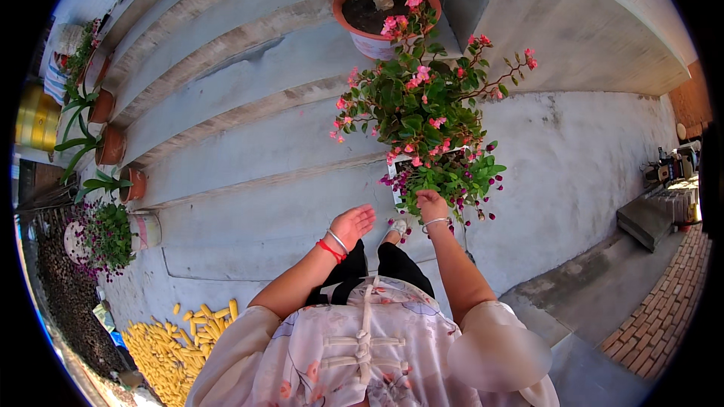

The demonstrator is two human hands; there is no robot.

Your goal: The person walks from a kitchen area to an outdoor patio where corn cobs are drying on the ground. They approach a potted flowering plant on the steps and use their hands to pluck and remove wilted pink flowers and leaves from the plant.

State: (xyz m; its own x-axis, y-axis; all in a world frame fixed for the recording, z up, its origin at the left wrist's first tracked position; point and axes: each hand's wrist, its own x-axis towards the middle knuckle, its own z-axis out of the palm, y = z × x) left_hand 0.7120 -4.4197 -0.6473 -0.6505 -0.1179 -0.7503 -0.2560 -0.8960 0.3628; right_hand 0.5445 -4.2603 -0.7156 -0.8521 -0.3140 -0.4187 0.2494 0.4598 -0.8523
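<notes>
My left hand is held out in front of me with its palm turned up and its fingers stretched, and nothing lies in it. My right hand is closed at the near side of a leafy plant with small purple flowers. Its fingers are curled in, and what they pinch, if anything, is too small to make out. The purple-flowered plant grows in a white rectangular planter, mostly covered by leaves. Just beyond it stands a taller bush with pink flowers.
Concrete steps rise ahead and to the left. On them, a thick-stemmed plant stands in a large round pot. Potted plants line the left side. Yellow corn cobs lie on the ground at lower left. A concrete ramp is at right.
</notes>
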